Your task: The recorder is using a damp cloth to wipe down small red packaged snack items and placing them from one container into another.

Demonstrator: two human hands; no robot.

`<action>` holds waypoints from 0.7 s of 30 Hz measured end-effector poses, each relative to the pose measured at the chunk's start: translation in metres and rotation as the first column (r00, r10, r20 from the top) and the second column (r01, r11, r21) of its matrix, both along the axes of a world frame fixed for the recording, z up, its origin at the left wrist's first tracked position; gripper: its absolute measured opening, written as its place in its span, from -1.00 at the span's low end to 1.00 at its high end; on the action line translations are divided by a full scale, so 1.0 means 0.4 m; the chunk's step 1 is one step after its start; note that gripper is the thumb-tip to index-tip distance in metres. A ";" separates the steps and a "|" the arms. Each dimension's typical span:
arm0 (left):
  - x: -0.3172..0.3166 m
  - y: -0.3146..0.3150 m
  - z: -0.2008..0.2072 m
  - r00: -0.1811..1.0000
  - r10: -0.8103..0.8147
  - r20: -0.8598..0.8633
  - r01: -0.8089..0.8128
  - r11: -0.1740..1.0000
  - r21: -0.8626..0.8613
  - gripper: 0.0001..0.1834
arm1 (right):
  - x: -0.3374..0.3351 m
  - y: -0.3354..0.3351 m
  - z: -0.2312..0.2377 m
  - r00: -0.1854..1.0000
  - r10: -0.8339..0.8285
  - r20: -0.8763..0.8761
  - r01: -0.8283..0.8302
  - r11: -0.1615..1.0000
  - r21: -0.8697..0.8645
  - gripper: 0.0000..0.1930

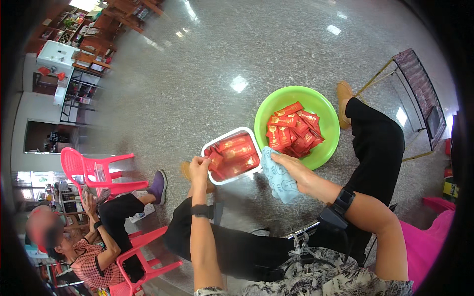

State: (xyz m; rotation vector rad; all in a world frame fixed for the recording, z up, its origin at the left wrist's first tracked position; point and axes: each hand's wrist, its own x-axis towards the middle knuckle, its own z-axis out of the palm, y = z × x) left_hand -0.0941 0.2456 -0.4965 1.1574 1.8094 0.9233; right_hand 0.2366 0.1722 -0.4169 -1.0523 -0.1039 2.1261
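Note:
My left hand (199, 168) is at the left rim of a white rectangular tub (228, 134), its fingers pinched on the corner of a red packet (216, 161). Several more red packets with gold print lie in the tub, seemingly in reddish liquid. A light blue patterned cloth (280, 180) hangs from my right hand (295, 170), which grips its upper edge between the tub and a round lime-green basin (332, 118). Inside the basin is a loose heap of red packets (296, 129). Both containers are close together, with the basin to the right.
To the left, a person (94, 246) sits on a pink plastic chair (143, 269), near another pink chair (94, 167). A folding chair (414, 84) stands at the right. Around the containers is speckled grey floor (197, 74). My legs (377, 143) frame the workspace.

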 end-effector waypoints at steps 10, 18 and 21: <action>0.311 -0.152 0.305 0.615 -0.022 0.788 0.011 1.000 0.020 -0.97 | 0.016 0.034 0.068 0.944 -0.129 0.303 -0.043 0.864 0.501 -0.59; 0.453 -0.204 0.231 0.355 0.069 0.933 0.096 0.989 -0.109 -0.53 | -0.043 -0.014 0.075 0.623 -0.241 0.744 -0.583 0.492 0.647 -0.61; 0.453 -0.202 0.239 0.382 0.140 0.914 0.105 0.976 -0.193 -0.55 | -0.039 -0.006 0.053 0.512 -0.304 0.803 -0.582 0.565 0.585 -0.62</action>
